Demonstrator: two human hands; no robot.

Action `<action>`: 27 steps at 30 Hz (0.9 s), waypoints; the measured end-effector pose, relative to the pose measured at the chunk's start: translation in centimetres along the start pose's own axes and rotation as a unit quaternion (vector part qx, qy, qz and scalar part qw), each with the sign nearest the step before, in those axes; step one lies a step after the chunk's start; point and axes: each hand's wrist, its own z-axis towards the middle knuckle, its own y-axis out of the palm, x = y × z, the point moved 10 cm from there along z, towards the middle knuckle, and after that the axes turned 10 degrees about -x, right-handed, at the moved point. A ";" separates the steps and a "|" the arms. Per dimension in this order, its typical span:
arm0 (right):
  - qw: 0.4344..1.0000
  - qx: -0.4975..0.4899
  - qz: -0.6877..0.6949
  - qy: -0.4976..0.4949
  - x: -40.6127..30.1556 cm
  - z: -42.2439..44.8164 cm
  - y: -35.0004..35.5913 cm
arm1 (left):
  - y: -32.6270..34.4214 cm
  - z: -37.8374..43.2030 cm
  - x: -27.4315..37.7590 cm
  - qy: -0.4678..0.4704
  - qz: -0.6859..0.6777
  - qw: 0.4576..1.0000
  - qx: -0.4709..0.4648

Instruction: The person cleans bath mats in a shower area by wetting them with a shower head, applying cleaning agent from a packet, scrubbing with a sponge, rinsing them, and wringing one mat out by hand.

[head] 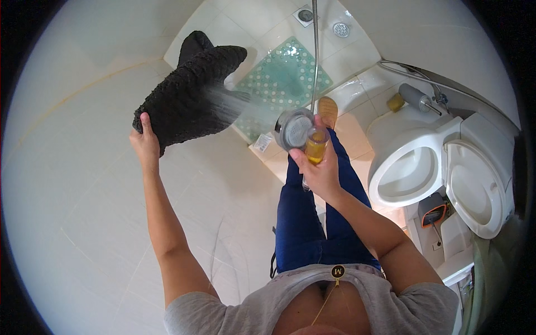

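A dark, rough-textured mat (pixel 188 96) hangs folded and drooping from my left hand (pixel 145 136), which pinches its near left edge. My right hand (pixel 320 167) is wrapped around the handle of a hand-held shower head (pixel 295 130). The handle is clear and has a yellow section (pixel 316 146). Water sprays leftward from the head onto the mat's right side. A metal shower hose (pixel 315 63) runs up past the head towards the top of the view.
Below lies a green, wet anti-slip mat (pixel 284 75) on tiles, near a round drain cover (pixel 341 29) and a square drain (pixel 306 15). At right stands a toilet (pixel 404 176) with its lid raised. A white wall (pixel 104 201) fills the left. A brown slipper (pixel 328 111) shows beneath me.
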 end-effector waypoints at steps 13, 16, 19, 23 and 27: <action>0.999 0.020 -0.034 -0.036 -4.4 -1.0 -0.1 | 0.0 -0.8 4.2 0.027 0.031 0.999 0.007; 0.996 0.086 0.006 0.017 -3.1 -0.1 -2.7 | 0.2 -1.0 4.5 0.014 0.027 1.000 -0.001; 0.989 0.134 0.058 0.035 -2.3 0.4 -4.5 | 0.0 -0.9 4.4 0.012 0.021 1.000 0.000; 0.986 0.146 0.071 0.044 -2.4 0.6 -5.3 | 0.0 -1.0 4.9 0.016 0.056 0.998 -0.005; 0.990 0.071 0.118 0.019 -4.3 -0.4 -2.8 | 1.4 -1.4 7.2 0.100 0.141 0.985 -0.015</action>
